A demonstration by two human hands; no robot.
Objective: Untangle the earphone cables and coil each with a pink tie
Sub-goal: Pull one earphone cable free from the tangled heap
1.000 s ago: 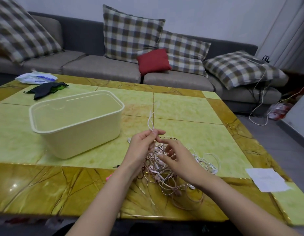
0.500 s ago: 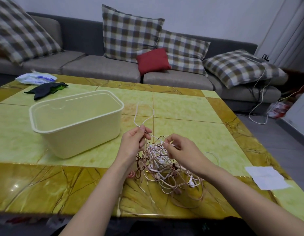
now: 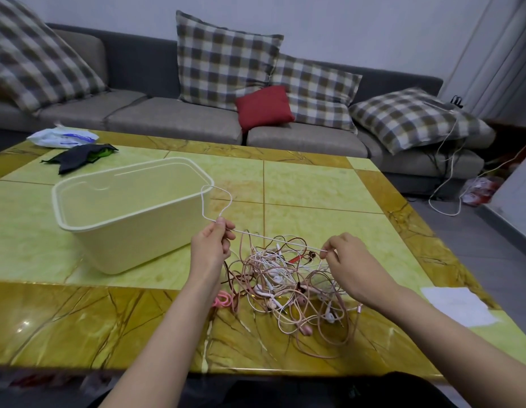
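White cable [image 3: 273, 239] held taut between your hands.
Your left hand [image 3: 210, 250] and right hand [image 3: 354, 262] each pinch it with curled fingers [image 3: 224, 228] above the tangle [image 3: 275, 273] on the tabletop [image 3: 314, 195], pink tie [image 3: 222, 300] beside.

table [image 3: 314, 195] | on it: cream tub [image 3: 132, 242] | cable tangle [image 3: 285, 287] | pink tie [image 3: 222, 300] | paper [image 3: 456, 304] | black cloth [image 3: 76, 159] | white packet [image 3: 63, 138]

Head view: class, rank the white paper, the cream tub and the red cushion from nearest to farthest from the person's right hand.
1. White paper, on the table just right of the right hand.
2. Cream tub, across the table on the left.
3. Red cushion, back on the sofa.
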